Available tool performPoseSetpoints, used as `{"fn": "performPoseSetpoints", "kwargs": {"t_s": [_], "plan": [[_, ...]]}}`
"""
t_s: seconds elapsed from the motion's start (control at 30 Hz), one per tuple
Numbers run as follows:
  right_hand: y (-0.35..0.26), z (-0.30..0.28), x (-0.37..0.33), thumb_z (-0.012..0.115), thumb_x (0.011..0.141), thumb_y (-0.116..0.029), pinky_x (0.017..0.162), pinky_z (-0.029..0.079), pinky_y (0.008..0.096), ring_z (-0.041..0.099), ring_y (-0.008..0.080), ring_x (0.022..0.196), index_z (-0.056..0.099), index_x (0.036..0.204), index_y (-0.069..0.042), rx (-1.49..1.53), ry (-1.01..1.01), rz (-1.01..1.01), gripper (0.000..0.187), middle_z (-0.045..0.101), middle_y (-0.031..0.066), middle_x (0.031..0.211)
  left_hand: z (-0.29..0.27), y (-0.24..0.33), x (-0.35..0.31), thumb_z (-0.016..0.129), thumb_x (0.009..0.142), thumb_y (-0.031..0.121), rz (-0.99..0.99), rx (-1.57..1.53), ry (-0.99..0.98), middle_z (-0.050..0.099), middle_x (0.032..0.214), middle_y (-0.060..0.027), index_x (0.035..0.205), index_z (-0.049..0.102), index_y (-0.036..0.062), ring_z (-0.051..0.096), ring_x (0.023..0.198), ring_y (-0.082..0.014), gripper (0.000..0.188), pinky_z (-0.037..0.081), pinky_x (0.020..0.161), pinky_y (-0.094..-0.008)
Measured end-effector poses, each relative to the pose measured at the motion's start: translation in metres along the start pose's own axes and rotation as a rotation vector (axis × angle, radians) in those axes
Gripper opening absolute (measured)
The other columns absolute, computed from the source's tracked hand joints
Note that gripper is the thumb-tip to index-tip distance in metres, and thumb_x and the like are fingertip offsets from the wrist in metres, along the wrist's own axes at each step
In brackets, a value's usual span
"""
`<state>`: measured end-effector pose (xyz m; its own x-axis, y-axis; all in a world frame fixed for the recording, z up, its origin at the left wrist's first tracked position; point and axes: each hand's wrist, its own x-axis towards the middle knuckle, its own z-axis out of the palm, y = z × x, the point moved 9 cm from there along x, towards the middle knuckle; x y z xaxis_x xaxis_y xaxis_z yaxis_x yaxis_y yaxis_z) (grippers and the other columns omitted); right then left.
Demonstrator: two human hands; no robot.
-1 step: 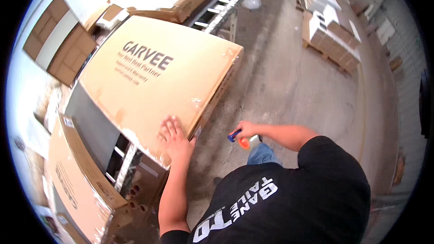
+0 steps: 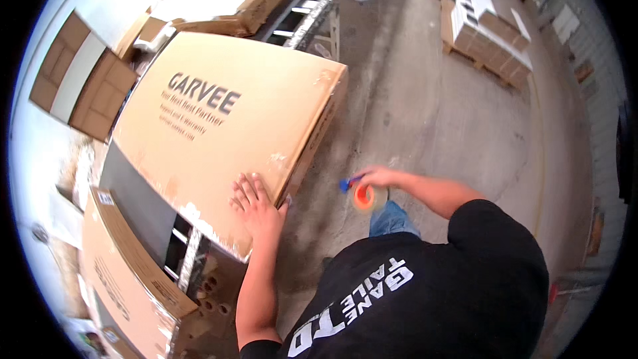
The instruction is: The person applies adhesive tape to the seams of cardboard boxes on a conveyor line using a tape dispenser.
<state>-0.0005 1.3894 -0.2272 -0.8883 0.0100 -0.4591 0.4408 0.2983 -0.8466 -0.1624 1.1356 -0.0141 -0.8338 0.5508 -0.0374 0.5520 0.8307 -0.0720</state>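
Observation:
A large flat cardboard box (image 2: 232,116) with dark printing lies on a roller conveyor, clear tape shining along its edges. My left hand (image 2: 258,207) rests flat on its near right corner, fingers spread. Off to the box's right, over the floor, my right hand (image 2: 377,177) is closed round the handle of a tape dispenser (image 2: 363,194). The dispenser has a blue head and an orange hub with a tape roll; part of its handle is hidden by my fingers.
Another cardboard box (image 2: 123,272) lies at the near left on the conveyor (image 2: 189,259). Beneath it are several cardboard tubes (image 2: 211,289). More boxes (image 2: 266,0) lie farther along the line. Across the concrete floor stands a pallet stacked with boxes (image 2: 488,43).
The view has shifted slightly. My right hand has turned the tape dispenser, so its roll now faces more into view. My left hand stays flat on the box.

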Motion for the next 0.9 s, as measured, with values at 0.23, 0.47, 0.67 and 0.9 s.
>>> {"fn": "performPoseSetpoints", "kwargs": {"t_s": [0.23,0.47,0.67,0.9], "plan": [[0.014,-0.19,-0.038,0.062,0.085,-0.015,0.1,0.051,0.039,0.065,0.0202,0.112,0.054,0.14,-0.007,1.211,0.094,0.15,0.056,0.066,0.0095,0.124,-0.003,0.189,0.139,0.065,0.088,0.054,0.322,0.032,0.156,0.022,0.165,-0.0179,0.158,0.024,0.0048,0.017,0.154,-0.0351,0.095,0.011,0.122,-0.0569],[0.018,-0.312,0.038,0.064,0.079,-0.006,0.097,0.051,0.0284,0.061,0.0135,0.109,0.054,0.142,-0.003,0.921,-0.086,-0.002,0.064,0.063,0.0095,0.127,-0.004,0.241,0.231,0.061,0.092,0.051,0.227,0.044,0.105,0.028,0.162,-0.0191,0.155,0.027,-0.0002,0.022,0.152,-0.0367,0.088,0.017,0.122,-0.0525],[-0.052,-0.395,0.098,0.058,0.078,-0.008,0.099,0.051,0.0295,0.062,0.0158,0.11,0.058,0.137,0.0,0.838,-0.189,-0.199,0.059,0.065,0.0129,0.126,-0.011,0.241,0.238,0.058,0.095,0.046,0.224,-0.003,0.087,0.026,0.163,-0.0201,0.155,0.028,-0.0002,0.021,0.152,-0.0384,0.082,0.015,0.122,-0.0527],[-0.063,-0.424,0.16,0.056,0.075,-0.011,0.092,0.052,0.0272,0.064,0.0146,0.102,0.064,0.13,0.001,0.64,-0.243,-0.241,0.057,0.068,0.0114,0.119,-0.011,0.24,0.235,0.055,0.097,0.04,0.246,-0.021,0.056,0.025,0.163,-0.0219,0.155,0.027,-0.001,0.019,0.152,-0.0394,0.076,0.014,0.122,-0.0529]]}}
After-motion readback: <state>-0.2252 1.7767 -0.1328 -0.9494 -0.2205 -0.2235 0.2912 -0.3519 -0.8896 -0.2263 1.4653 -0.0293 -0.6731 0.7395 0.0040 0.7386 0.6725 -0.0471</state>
